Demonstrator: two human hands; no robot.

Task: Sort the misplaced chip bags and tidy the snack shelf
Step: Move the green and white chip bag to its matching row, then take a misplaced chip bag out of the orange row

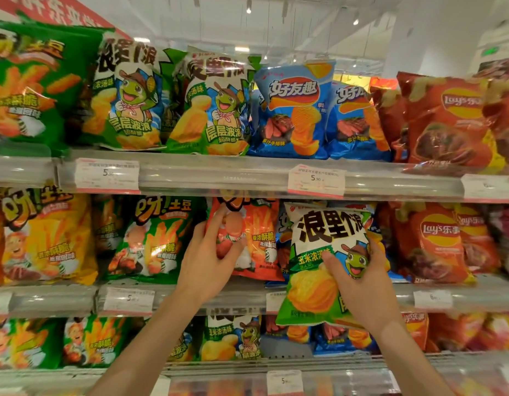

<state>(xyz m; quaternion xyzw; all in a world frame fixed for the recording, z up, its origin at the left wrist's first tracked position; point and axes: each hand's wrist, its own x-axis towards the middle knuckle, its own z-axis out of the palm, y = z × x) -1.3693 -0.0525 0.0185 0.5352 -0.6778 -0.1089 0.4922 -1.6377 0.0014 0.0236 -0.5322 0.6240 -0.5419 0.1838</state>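
Head view: 3 snack shelves are seen, crowded with chip bags. The right hand is closed around a green-and-white frog bag, thumb across its front and fingers wrapped behind its right edge. The bag is held upright in front of the middle shelf, covering blue bags behind it. The left hand is laid on an orange bag standing on that shelf, fingers curled over its upper left part and thumb pressed on its front. On the top shelf, 2 matching frog bags are stood left of the blue steak bags, with red Lay's bags at the right.
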